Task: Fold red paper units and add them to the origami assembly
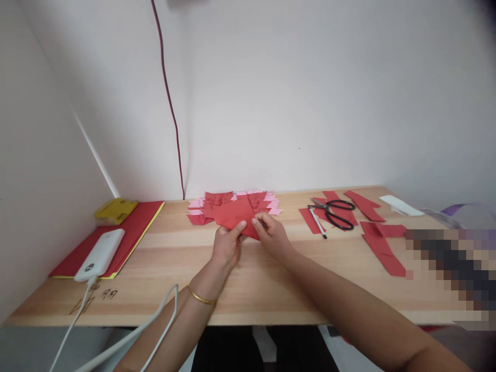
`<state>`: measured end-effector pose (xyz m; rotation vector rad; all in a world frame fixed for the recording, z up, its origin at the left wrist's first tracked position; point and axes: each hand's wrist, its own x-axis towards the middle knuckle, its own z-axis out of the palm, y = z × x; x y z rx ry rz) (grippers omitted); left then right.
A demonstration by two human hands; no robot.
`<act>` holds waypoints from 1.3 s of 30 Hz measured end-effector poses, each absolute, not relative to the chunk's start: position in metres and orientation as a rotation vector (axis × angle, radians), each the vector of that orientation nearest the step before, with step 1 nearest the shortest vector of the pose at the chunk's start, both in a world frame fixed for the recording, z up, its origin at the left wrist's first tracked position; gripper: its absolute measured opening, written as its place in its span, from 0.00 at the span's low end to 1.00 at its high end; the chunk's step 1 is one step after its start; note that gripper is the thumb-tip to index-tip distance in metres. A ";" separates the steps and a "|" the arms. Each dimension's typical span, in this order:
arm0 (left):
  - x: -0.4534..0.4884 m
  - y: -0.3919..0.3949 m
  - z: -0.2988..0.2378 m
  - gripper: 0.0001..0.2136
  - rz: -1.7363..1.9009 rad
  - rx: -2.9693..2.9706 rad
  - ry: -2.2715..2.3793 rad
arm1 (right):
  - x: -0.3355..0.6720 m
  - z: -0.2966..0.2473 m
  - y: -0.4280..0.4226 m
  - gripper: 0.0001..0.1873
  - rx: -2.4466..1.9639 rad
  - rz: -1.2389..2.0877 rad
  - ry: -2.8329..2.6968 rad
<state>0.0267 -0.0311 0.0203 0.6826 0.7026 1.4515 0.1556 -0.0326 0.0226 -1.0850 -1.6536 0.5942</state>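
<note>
My left hand (pixel 227 245) and my right hand (pixel 271 235) both pinch the near corner of a red sheet of paper (pixel 234 213) that lies on the wooden table (pixel 240 289). Fingers of both hands are closed on the paper's edge. Just behind the sheet sits a pile of folded red and pink paper pieces (pixel 232 202). A gold bangle is on my left wrist.
Black scissors (pixel 337 212) and a pen (pixel 318 223) lie on red paper strips (pixel 382 248) at the right. A white power bank (pixel 101 253) with white cables rests on a red-and-yellow paper stack (pixel 132 230) at left, beside a yellow object (pixel 115 209). A white paper (pixel 401 205) lies far right.
</note>
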 end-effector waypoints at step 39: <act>0.026 -0.033 0.015 0.13 1.251 0.949 0.950 | 0.158 0.015 -0.026 0.11 -1.154 0.401 -1.648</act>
